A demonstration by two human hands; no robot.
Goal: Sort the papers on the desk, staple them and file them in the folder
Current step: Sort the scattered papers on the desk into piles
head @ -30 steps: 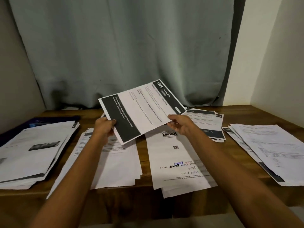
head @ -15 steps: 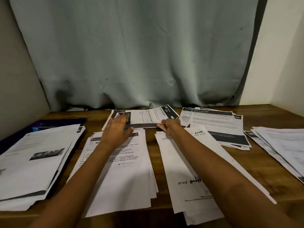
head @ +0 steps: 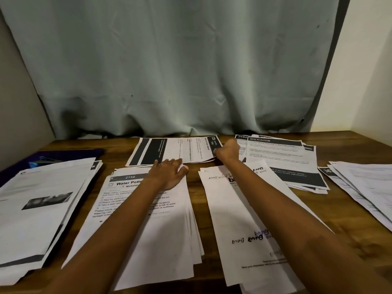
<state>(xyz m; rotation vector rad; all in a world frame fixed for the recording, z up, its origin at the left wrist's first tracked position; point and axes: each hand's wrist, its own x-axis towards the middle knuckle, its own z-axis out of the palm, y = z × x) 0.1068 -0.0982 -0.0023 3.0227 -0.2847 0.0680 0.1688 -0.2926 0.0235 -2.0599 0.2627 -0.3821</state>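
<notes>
While buried in paper stacks (head: 42, 198) under a grey curtain (head: 180, 71), wooden counter (head: 343, 149). Black-banded sheet (head: 180, 149) now flat at the back, not mid-air; right hand (head: 228, 150) grip pinching its corner, left hand (head: 169, 174) flat, fingers loose, on 2758 stack (head: 169, 240).

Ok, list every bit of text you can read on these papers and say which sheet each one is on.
"2758": dark header of the front stack under the left hand.
"Water Potte": its title, partly hidden.
"MULTI-ROOM": header of the top sheet at rear right.
"2692": sheet beneath it.
"1226", sideways: rear sheet that the right hand grips.
Body text, handwriting: too blurred.
</notes>
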